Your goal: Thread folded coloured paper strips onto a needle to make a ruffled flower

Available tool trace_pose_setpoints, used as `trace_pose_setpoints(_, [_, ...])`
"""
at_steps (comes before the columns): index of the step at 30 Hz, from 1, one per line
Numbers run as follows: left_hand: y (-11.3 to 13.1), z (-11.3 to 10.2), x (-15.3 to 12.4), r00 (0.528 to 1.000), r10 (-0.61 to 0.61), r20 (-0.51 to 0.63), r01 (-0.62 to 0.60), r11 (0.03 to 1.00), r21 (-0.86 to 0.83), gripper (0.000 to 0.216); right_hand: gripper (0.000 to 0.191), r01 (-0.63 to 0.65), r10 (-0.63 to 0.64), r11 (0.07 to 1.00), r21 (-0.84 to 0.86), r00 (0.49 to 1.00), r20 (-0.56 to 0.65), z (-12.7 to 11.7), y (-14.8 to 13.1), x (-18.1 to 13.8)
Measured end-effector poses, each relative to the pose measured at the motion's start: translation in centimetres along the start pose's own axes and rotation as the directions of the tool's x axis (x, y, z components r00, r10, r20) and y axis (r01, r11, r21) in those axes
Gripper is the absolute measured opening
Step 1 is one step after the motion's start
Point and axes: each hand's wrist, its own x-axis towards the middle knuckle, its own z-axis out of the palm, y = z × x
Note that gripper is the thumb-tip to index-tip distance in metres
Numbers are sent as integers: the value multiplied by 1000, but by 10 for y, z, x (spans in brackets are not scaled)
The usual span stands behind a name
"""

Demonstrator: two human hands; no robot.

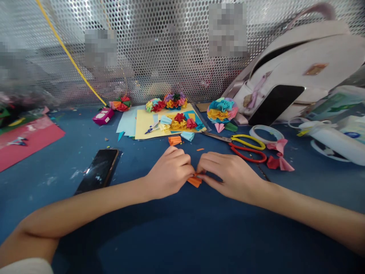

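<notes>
Between my fingertips, low over the blue table (159, 232), is a small pleated piece of orange paper (195, 181). My left hand (171, 171) pinches its upper left side, the fingers curled in. From the other side my right hand (230, 175) pinches the same paper between thumb and fingers. Part of the paper is hidden by the fingers. Just beyond my left hand lie another folded orange paper piece (175, 140) and a light blue one (187, 136). Scissors (247, 147) with one yellow and one red handle rest beyond my right hand.
A phone (98, 171) lies by my left forearm. Farther back are yellow paper (142, 123), paper flowers (222, 110), a purple box (103, 116) and a tape roll (266, 134). A backpack (308, 57) with a second phone (276, 104) leans against the perforated metal panel (168, 49).
</notes>
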Motion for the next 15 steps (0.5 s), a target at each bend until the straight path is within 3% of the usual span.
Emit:
trace_pose_setpoints(2, [3,0,-1,997,71,-17,-68,991,116,24,12,-73,73,996,56,997,5,1,-2,-2])
trace_pose_setpoints(4, [3,0,0,997,70,-35,-66,992,110,23,12,-74,75,997,34,997,-25,1,-2,-3])
trace_pose_setpoints(10, [-7,0,6,984,-176,-10,167,950,-263,6,21,90,-130,966,-242,979,-155,-1,1,-1])
trace_pose_setpoints(15, [-9,-1,8,954,-290,80,292,827,-480,13,25,262,-345,863,-432,930,-126,-5,8,2])
